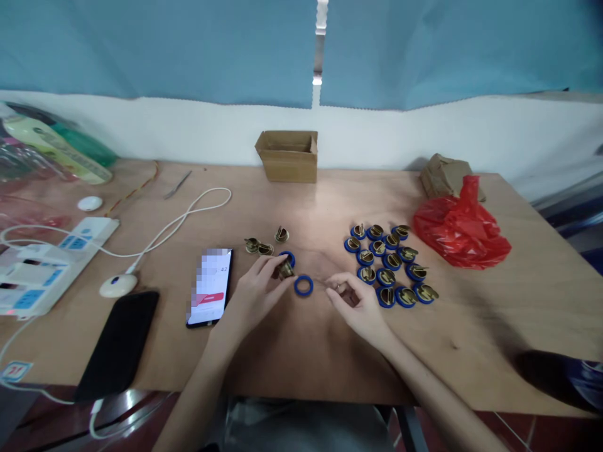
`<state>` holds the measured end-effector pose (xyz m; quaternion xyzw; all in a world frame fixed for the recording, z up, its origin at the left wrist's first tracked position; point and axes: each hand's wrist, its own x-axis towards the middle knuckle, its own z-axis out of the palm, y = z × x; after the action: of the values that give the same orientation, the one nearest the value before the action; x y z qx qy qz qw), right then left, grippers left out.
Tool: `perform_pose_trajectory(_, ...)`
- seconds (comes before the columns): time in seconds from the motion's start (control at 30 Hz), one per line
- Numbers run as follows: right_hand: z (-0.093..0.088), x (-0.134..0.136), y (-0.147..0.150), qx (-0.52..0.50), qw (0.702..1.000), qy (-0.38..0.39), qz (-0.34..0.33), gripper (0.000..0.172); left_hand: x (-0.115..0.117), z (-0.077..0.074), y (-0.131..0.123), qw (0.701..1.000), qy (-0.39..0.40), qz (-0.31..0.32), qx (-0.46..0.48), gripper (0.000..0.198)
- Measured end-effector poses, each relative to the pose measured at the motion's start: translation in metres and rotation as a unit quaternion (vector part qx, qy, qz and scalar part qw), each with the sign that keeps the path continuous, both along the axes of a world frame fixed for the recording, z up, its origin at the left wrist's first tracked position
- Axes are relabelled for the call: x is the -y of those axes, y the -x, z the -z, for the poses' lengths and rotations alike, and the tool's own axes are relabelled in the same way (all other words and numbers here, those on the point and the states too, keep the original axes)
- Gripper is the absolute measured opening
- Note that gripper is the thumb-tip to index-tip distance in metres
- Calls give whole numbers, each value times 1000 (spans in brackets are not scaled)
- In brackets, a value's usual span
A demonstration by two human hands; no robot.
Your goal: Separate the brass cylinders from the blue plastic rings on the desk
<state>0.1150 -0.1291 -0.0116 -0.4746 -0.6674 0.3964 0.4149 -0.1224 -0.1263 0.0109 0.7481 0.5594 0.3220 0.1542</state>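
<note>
My left hand (257, 290) pinches a small brass fitting (285, 270) between thumb and fingertips, just in front of a blue ring (287, 256). A second blue ring (303, 285) lies flat on the wooden table (301, 351) between my hands. My right hand (353, 304) rests to its right with fingers curled in; what they hold is hidden. Three loose brass fittings (264, 243) lie beyond my left hand. A cluster of several brass fittings seated in blue rings (389, 263) sits right of my right hand.
A lit phone (210, 287) and a dark phone (120, 342) lie at the left, with power strips (51, 260), white cables and a round white puck (117, 285). A cardboard box (287, 155) stands at the back. A red plastic bag (459, 229) lies at the right.
</note>
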Motion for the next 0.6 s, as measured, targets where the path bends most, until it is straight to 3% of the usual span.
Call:
perform_pose_trajectory(0.13, -1, 1, 2, 45, 998, -32, -15, 14, 17, 4, 16, 997, 76, -26, -19, 29)
perform_pose_trajectory(0.23, -3, 1, 3, 59, 997, -50, -15, 20, 21, 12, 26, 994, 90, -50, -42, 24)
perform_pose_trajectory(0.43, 1, 0, 5, 55, 997, -51, -25, 23, 3, 23, 42, 988, 82, -103, -82, 15)
perform_pose_trajectory(0.6, 4, 1, 5, 59, 997, -49, -28, 16, -4, 25, 38, 988, 57, -120, -81, 27)
